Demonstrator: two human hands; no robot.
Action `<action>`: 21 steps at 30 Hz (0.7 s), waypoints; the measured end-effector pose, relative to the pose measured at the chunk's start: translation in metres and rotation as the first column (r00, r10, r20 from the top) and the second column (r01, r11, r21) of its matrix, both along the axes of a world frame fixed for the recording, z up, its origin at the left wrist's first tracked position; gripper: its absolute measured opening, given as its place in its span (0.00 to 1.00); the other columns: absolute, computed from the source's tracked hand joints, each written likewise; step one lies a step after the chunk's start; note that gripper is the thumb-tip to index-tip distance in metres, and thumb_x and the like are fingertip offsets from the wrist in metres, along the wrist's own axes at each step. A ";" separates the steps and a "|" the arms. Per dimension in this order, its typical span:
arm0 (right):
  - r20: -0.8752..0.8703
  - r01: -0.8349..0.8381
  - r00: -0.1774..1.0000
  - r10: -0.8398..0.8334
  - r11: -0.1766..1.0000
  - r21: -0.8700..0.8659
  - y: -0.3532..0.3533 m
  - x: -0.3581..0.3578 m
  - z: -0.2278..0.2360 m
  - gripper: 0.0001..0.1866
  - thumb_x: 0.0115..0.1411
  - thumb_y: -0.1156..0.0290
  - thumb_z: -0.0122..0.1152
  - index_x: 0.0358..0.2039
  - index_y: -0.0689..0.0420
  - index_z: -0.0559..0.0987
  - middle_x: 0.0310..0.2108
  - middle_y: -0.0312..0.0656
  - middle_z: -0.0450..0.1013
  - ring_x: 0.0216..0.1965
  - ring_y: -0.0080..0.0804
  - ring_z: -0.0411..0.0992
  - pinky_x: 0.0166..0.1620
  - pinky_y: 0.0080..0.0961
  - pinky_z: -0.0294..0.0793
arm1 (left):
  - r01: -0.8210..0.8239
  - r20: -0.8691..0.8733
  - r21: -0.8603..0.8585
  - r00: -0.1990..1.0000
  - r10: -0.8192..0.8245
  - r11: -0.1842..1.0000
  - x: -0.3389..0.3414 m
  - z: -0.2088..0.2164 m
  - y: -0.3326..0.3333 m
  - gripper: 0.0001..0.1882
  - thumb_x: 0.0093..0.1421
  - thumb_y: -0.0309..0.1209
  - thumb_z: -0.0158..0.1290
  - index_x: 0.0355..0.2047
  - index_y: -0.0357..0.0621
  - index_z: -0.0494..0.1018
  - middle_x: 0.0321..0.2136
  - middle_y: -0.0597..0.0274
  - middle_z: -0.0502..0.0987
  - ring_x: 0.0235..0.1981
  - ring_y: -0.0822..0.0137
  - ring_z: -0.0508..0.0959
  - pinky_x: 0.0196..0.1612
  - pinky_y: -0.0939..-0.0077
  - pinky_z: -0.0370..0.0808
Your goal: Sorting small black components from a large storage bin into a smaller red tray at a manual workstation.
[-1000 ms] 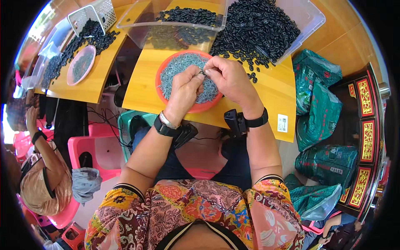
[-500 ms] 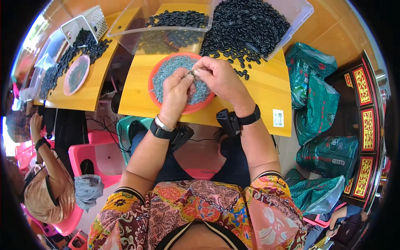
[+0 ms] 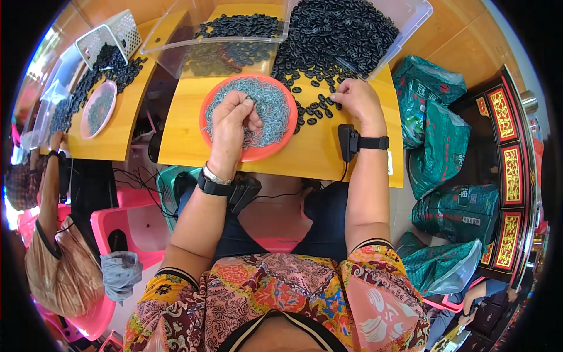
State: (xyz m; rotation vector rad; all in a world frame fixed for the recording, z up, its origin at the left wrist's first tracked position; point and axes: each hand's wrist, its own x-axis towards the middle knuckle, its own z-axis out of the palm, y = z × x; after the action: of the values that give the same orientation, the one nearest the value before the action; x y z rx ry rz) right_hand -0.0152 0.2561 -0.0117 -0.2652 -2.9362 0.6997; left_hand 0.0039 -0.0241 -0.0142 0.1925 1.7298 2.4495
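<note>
My left hand (image 3: 230, 117) is over a red-orange bowl (image 3: 205, 132) filled with slim grey metal pieces (image 3: 267, 111) that look like screws. Its thumb and forefinger pinch a small dark piece, mostly covered by the fingertips. To the right, my right hand (image 3: 359, 101) is at loose black oval pieces with holes (image 3: 316, 108) on the yellow table (image 3: 193, 158). The fingertips close on one of these ovals at the edge of the scatter; the fingers partly hide it. Behind lies a large heap of the same ovals (image 3: 334, 35), spilling from a clear plastic bin (image 3: 404, 41).
A second clear bin (image 3: 217, 41) stands at the back left. On a neighbouring table (image 3: 111, 146) are more black ovals, a white perforated basket (image 3: 126, 35) and a pink dish (image 3: 88, 129); a co-worker's arm (image 3: 50, 188) reaches there. Green bags (image 3: 440, 146) stand at right.
My hands were together over the bowl and have parted. The right one has moved right to the loose black ovals; the left stays over the bowl, still pinching.
</note>
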 end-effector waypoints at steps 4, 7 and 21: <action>-0.025 -0.012 1.000 0.014 0.998 0.057 -0.004 -0.007 -0.010 0.09 0.45 0.68 0.68 0.24 0.59 0.78 0.19 0.44 0.74 0.22 0.33 0.73 0.29 0.30 0.71 | -0.003 0.006 0.006 1.000 0.003 1.000 0.000 0.000 0.000 0.07 0.61 0.25 0.43 0.26 0.42 0.67 0.18 0.66 0.70 0.20 0.75 0.69 0.27 0.83 0.65; -0.014 -0.048 0.999 0.047 0.997 -0.061 -0.003 -0.010 -0.012 0.08 0.45 0.70 0.68 0.24 0.60 0.78 0.18 0.43 0.74 0.20 0.32 0.72 0.27 0.29 0.71 | -0.004 -0.001 0.004 1.000 0.004 1.000 0.000 0.000 0.000 0.07 0.61 0.25 0.43 0.26 0.42 0.67 0.18 0.66 0.70 0.20 0.76 0.69 0.26 0.83 0.65; -0.070 -0.069 0.996 0.062 0.992 -0.103 -0.011 -0.026 -0.036 0.08 0.51 0.69 0.65 0.25 0.60 0.78 0.17 0.39 0.73 0.18 0.27 0.72 0.24 0.25 0.70 | 0.009 0.007 0.014 1.000 -0.009 1.000 -0.003 -0.008 0.000 0.07 0.61 0.26 0.44 0.25 0.42 0.67 0.17 0.67 0.70 0.19 0.77 0.68 0.24 0.84 0.64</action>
State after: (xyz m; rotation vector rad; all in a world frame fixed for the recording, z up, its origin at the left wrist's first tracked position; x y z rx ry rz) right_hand -0.0413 0.2453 -0.0476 -0.1512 -2.8603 0.8572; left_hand 0.0012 -0.0242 -0.0224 0.1931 1.7062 2.4532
